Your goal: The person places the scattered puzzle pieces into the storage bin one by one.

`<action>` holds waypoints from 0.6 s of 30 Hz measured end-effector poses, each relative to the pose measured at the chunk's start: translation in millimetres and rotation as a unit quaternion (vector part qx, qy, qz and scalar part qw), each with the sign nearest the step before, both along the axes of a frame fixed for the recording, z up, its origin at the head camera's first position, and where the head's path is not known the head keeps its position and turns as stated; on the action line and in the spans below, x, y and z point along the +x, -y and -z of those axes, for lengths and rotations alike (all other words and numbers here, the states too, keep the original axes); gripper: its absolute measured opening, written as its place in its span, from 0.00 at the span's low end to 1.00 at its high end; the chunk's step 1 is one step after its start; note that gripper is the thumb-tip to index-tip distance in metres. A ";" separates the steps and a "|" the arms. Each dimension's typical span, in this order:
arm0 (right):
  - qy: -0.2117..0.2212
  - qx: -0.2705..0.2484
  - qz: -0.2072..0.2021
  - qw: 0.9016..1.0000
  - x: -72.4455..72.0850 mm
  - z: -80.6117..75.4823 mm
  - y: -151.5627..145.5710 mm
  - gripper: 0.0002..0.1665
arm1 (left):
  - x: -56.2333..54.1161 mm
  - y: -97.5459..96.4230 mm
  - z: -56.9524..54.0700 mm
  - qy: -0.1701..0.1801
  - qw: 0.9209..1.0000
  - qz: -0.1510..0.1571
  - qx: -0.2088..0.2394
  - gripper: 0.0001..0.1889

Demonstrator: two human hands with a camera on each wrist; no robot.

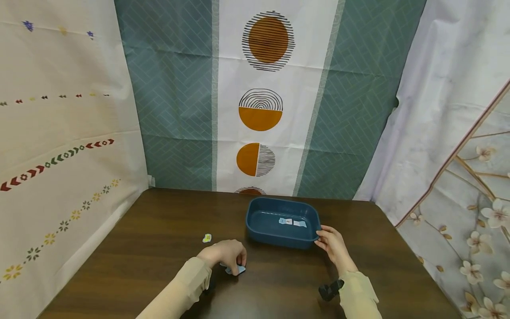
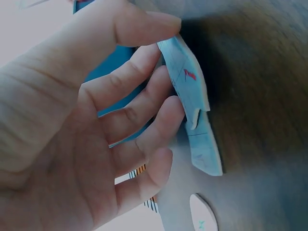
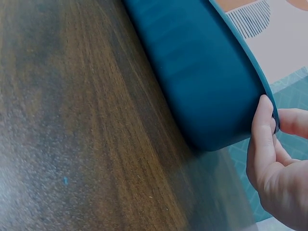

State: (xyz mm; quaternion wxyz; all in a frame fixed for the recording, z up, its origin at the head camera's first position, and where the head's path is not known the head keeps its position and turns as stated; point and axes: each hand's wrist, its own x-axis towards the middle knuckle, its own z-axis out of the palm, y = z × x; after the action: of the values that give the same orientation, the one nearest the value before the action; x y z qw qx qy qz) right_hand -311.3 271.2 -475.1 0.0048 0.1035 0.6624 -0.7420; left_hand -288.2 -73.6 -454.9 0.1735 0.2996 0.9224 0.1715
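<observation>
My left hand pinches a light blue flat piece between thumb and forefinger, low over the brown table. The piece has a curved edge and a small red mark. A second light blue piece adjoins its end; whether the two are joined I cannot tell. My right hand grips the right end of a dark blue tub, thumb and fingers on either side of the rim. Inside the tub lie two pale blue pieces, end to end.
A small yellow and white piece lies on the table, left of the tub and beyond my left hand. Patterned curtains stand along the back and both sides. A black strap device sits at my right wrist.
</observation>
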 end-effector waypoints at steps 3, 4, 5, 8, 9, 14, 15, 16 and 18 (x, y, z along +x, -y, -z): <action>0.001 -0.001 -0.001 1.000 -0.3 0.5 -0.1 0.30 | -0.9 1.1 -1.9 -0.005 1.000 0.009 0.015 0.12; 0.002 -0.001 -0.001 1.000 -0.5 0.2 -0.3 0.30 | -1.3 1.4 -3.0 -0.008 1.000 0.013 0.021 0.12; 0.002 -0.002 -0.001 1.000 -0.8 0.2 -0.5 0.30 | -1.8 1.8 -3.6 -0.008 1.000 0.015 0.026 0.12; 0.006 -0.002 -0.003 1.000 -0.6 -0.4 -0.5 0.30 | -3.3 3.1 -4.0 -0.010 0.999 0.020 0.041 0.12; 0.008 -0.002 -0.004 1.000 -0.2 -0.6 -0.4 0.31 | -3.8 3.6 -4.1 -0.010 0.999 0.022 0.045 0.12; 0.010 -0.002 -0.003 1.000 1.2 -0.8 0.5 0.32 | -6.9 7.6 -3.4 -0.006 0.997 0.030 0.068 0.11; 0.010 -0.002 -0.003 1.000 1.1 -0.4 0.5 0.32 | -7.6 8.8 -3.2 -0.005 0.997 0.031 0.072 0.10; 0.009 -0.002 -0.002 1.000 1.0 -0.2 0.6 0.32 | -8.4 10.0 -3.1 -0.004 0.996 0.033 0.077 0.10; 0.008 -0.002 -0.003 1.000 1.1 0.0 0.7 0.31 | -10.1 12.8 -2.8 -0.007 0.996 0.037 0.087 0.09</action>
State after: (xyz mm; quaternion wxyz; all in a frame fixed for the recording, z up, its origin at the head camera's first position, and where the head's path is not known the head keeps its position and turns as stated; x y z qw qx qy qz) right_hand -310.3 270.5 -475.2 0.0125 0.1073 0.6611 -0.7425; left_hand -298.3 -86.5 -452.0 0.1467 0.3487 0.8935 0.2422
